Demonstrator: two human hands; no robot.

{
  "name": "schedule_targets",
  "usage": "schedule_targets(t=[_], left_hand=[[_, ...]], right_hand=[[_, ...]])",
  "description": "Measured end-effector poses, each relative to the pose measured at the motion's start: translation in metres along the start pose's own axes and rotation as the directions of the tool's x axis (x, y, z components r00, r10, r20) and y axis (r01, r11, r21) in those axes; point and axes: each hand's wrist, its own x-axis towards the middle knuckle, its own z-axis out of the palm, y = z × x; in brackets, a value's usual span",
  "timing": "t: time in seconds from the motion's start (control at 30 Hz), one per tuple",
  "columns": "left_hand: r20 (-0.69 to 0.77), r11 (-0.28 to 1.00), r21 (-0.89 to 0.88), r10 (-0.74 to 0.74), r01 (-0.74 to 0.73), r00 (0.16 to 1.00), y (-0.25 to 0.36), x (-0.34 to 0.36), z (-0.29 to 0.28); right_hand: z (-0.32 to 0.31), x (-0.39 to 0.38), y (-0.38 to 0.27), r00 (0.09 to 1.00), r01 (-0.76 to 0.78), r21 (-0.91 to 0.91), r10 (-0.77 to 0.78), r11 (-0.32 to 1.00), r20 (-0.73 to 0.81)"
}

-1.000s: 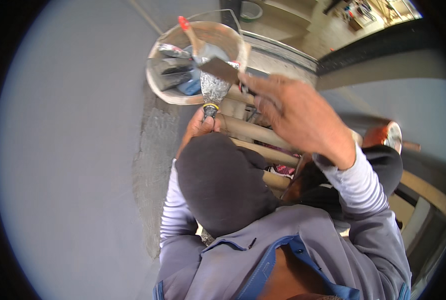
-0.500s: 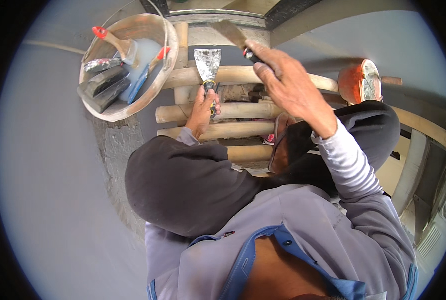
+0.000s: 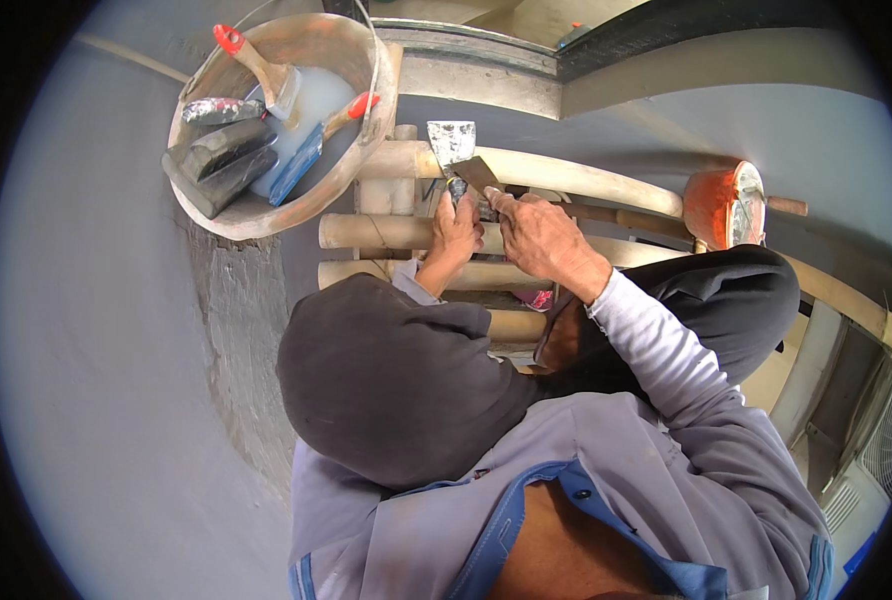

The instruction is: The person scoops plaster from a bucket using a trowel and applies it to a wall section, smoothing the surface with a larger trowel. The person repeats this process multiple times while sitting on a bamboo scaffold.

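Over the bamboo poles (image 3: 606, 178), beside the bucket (image 3: 358, 158), the left hand (image 3: 455, 232) has its fingers closed round a pale-smeared scraper (image 3: 452, 140); the right hand (image 3: 551, 238) grips a dark scraper (image 3: 477, 174) overlapping it, contact unclear. How much is scraped off cannot be told; the remaining smears suggest more scraping.

Left grip (image 3: 455, 234) and right grip (image 3: 546, 236) sit close together, both curled.

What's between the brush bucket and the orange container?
Head view: the pale-bladed scraper in the left hand and the darker scraper in the right hand, over a bamboo pole.
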Motion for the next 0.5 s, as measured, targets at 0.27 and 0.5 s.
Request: schedule_targets(t=[0.27,0.5], left_hand=[[-0.075,0.999,0.041,0.013,-0.010,0.997,0.001,0.002,0.007],[-0.100,0.998,0.069,0.002,0.005,0.995,0.002,-0.002,0.018]], right_hand=[[-0.004,0.031,0.024,0.986,0.130,-0.018,-0.127,0.991,0.107],[-0.004,0.048,0.046,0.958,0.216,-0.196,-0.169,0.957,0.231]])
